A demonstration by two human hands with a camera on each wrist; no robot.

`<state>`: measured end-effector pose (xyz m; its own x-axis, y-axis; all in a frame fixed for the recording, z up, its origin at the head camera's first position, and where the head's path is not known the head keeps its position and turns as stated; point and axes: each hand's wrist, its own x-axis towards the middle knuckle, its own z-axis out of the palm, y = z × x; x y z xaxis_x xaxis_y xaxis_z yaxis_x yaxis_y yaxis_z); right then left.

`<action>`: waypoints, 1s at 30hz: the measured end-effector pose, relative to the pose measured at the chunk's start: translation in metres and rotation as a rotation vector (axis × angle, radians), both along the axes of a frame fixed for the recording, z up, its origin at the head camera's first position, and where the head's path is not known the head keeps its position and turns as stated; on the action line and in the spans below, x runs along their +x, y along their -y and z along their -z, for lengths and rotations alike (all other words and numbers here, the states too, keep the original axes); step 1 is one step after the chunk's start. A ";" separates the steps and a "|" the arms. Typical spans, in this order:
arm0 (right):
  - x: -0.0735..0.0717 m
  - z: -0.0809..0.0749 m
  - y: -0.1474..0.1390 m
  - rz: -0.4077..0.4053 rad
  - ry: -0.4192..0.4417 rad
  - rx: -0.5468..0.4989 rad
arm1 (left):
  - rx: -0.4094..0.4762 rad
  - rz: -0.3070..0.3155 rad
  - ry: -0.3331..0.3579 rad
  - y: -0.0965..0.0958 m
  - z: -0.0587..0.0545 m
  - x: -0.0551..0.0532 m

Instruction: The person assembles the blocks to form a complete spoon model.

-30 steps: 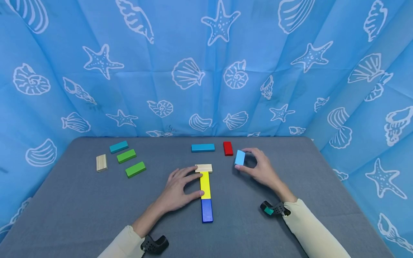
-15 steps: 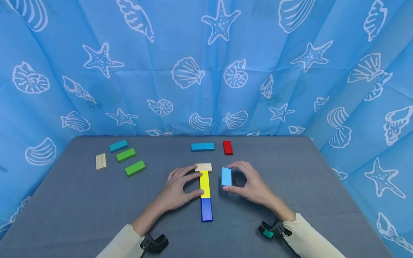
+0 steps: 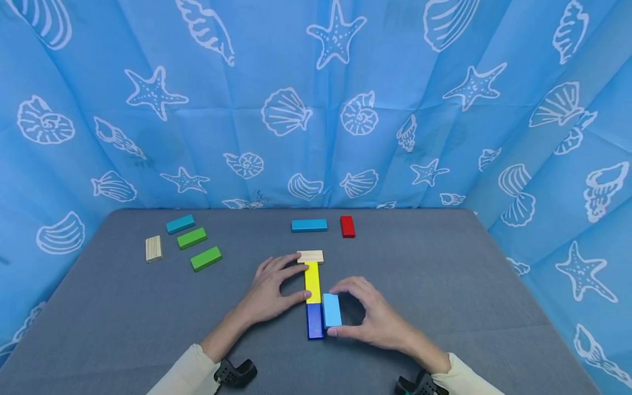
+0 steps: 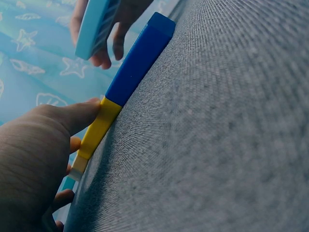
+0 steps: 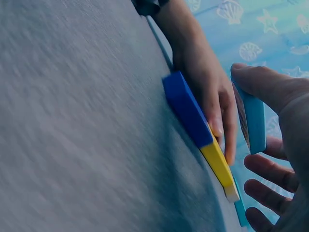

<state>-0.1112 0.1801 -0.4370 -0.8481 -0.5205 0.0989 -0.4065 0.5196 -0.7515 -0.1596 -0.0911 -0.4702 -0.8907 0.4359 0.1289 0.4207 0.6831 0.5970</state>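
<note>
My right hand (image 3: pixel 377 318) pinches a light blue block (image 3: pixel 332 311) by its ends, between thumb and fingers. In both wrist views this block is raised above the table, close to the dark blue block (image 3: pixel 315 321). A yellow block (image 3: pixel 312 282) runs end to end with the dark blue one, and a plain wooden block (image 3: pixel 310 256) lies crosswise at the yellow block's far end. From the left side my left hand (image 3: pixel 271 288) rests its thumb tip (image 4: pixel 91 108) at the yellow block's near end, its extended fingertips by the far end and the wooden block.
Behind the row lie a blue block (image 3: pixel 309 225) and a red block (image 3: pixel 348 226). On the left are a teal block (image 3: pixel 180 224), two green blocks, the nearer green block (image 3: pixel 206 258) included, and another wooden block (image 3: pixel 153 248). A blue shell-patterned curtain (image 3: pixel 316 109) hangs behind the grey table (image 3: pixel 123 318).
Carrying the light blue block, my right hand has come left and toward me, from near the red block to beside the dark blue one. My left hand has stayed in place.
</note>
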 end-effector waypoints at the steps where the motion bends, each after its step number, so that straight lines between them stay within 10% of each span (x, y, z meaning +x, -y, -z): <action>1: 0.002 0.001 0.001 -0.009 0.009 -0.006 | 0.000 -0.001 -0.001 0.000 0.000 0.000; 30: 0.033 0.013 0.013 -0.116 0.105 0.023 | 0.003 -0.007 -0.021 -0.001 0.002 0.000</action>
<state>-0.0784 0.1671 -0.4505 -0.7870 -0.6169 -0.0006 -0.3845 0.4913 -0.7815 -0.1595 -0.0906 -0.4719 -0.8908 0.4293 0.1492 0.4285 0.6840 0.5903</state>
